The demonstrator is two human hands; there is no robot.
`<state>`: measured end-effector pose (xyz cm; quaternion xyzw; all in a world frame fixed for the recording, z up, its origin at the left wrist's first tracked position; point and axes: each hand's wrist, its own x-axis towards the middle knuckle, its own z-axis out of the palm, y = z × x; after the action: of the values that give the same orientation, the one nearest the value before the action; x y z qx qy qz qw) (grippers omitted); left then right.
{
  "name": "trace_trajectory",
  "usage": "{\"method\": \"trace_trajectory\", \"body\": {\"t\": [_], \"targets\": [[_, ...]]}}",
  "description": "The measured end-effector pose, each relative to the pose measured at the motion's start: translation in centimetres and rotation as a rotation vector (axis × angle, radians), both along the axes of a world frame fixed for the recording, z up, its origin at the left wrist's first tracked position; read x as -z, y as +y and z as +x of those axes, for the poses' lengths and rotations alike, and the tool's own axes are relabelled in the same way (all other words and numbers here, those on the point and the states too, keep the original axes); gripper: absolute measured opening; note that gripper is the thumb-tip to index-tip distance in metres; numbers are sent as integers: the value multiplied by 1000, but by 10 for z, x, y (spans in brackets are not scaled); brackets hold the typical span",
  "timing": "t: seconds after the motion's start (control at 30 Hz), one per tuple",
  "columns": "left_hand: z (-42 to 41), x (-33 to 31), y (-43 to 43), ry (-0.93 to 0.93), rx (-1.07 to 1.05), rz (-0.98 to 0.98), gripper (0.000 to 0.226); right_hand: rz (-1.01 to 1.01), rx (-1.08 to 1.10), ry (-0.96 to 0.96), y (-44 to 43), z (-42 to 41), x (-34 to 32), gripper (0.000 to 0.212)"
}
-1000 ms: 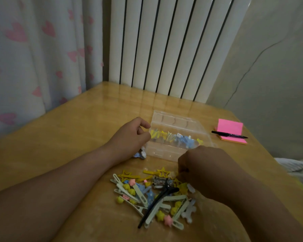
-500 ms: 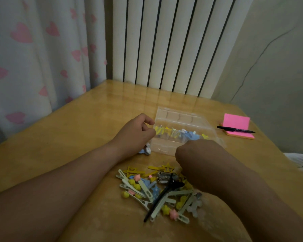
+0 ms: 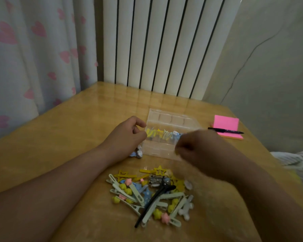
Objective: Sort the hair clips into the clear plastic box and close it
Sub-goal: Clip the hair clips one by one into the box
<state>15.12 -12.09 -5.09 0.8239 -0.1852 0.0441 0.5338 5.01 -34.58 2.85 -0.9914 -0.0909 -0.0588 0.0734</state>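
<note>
Left hand (image 3: 128, 135) sits curled against the left wall of the clear plastic compartment box (image 3: 171, 114). Gripping it or only touching? I cannot tell. A small blue-and-white clip (image 3: 136, 153) lies loose just beneath that hand. The box is open, with yellow and blue clips in its middle row. The pastel pile of hair clips (image 3: 147, 193) waits nearer. Right hand (image 3: 198, 147), blurred, hovers clenched over the near wall, contents unclear. A knock there could skid that light box and jumble the rows.
</note>
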Motion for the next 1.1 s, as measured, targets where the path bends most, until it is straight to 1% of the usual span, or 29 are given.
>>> {"method": "trace_trajectory", "body": {"t": [0.07,0.1,0.13,0.2,0.27,0.57,0.63,0.7,0.77,0.8,0.87,0.97,1.1], "targets": [[0,0,-1,-7,-8,-2,19,266,110,-178,-27,15,-9,12],[1,0,-1,-5,-12,-8,19,356,185,-239,-39,23,-10,10],[1,0,-1,-1,-12,-18,19,396,257,-276,-50,31,-6,9],[1,-1,-2,16,-7,-44,18,349,350,-293,-65,45,10,6],[2,-1,-2,36,-8,-69,17,278,391,-264,-70,54,27,5],[6,2,-1,42,-14,-64,16,214,409,-248,-75,63,42,19],[6,2,-1,37,-6,-62,17,221,396,-284,-74,60,41,21],[4,1,0,28,8,-61,19,252,363,-367,-70,53,36,19],[3,0,1,22,15,-62,22,315,287,-446,-61,43,28,14],[3,0,1,21,18,-61,22,349,233,-456,-55,36,24,11],[3,0,1,21,18,-58,22,382,102,-401,-41,23,19,8],[3,0,0,16,9,-53,20,344,-53,-210,-19,8,20,7],[3,1,2,18,6,-45,19,260,-135,-90,-3,2,23,4]]}}
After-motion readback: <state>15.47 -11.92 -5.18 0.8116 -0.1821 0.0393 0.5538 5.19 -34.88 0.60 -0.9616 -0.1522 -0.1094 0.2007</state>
